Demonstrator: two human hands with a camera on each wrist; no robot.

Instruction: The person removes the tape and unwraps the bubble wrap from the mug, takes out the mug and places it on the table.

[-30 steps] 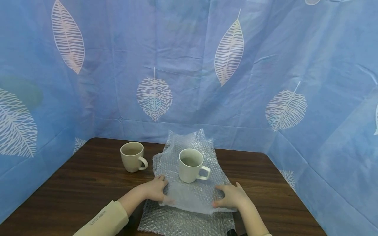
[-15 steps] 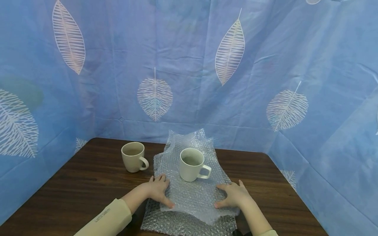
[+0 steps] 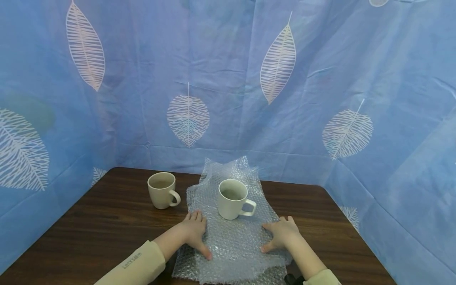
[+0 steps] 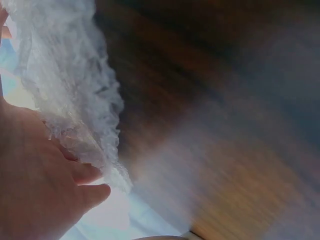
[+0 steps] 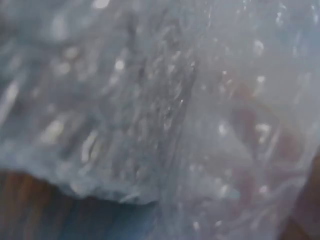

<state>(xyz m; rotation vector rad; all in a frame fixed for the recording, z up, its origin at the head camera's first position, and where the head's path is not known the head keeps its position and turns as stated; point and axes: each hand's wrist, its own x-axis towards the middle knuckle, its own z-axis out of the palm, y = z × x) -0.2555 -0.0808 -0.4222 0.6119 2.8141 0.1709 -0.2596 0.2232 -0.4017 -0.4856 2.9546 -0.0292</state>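
A pale mug point(image 3: 232, 200) stands upright on bubble wrap point(image 3: 238, 237), its handle pointing right. The wrap lies in overlapping sheets. My left hand point(image 3: 194, 232) rests with spread fingers on the sheet's left edge; in the left wrist view, the wrap point(image 4: 75, 90) rises beside that hand point(image 4: 40, 180). Across from it, my right hand point(image 3: 283, 234) touches the right edge, thumb and fingers spread apart. Blurred wrap point(image 5: 90, 100) fills most of the right wrist view, with finger-coloured patches behind the film. Neither hand touches the mug.
A second, beige mug point(image 3: 162, 190) stands upright on the dark wooden table point(image 3: 117, 213), left of the wrap. Blue cloth point(image 3: 228, 118) with white leaf prints hangs behind and along both sides of the table.
The upper sheet's near edge has come down towards me and now lies flatter over the lower sheet. Both hands stay at its sides, the left fingers straighter than before.
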